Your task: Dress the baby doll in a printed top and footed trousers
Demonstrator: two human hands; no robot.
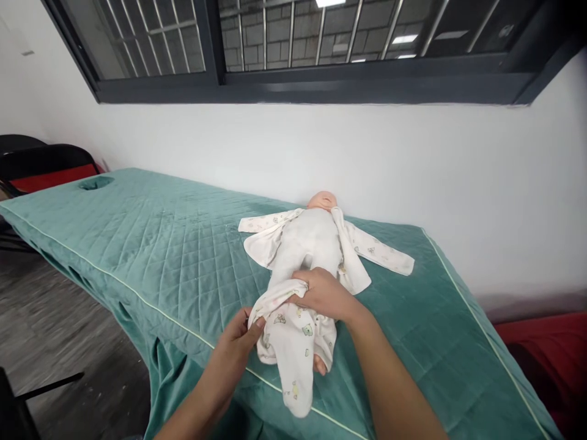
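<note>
A baby doll (312,235) with a pale cloth body lies on its back on the green quilted bed cover, its head toward the wall. An unfastened white printed jacket (355,260) spreads out beneath it, sleeves stretched to both sides. White printed baby pants (291,348) are bunched around the doll's lower legs. One bare foot (320,365) shows beside the footed pant leg. My left hand (245,333) pinches the waistband at the left edge. My right hand (321,294) grips the waistband's upper edge between the doll's legs, its fingertips partly hidden in the cloth.
The green-covered bed (183,244) runs along a white wall (275,150) and has a face hole (96,182) at its far left. Black folding chairs (50,162) stand beyond that end. Red fabric (545,342) sits past the right edge. A barred window (298,43) is above.
</note>
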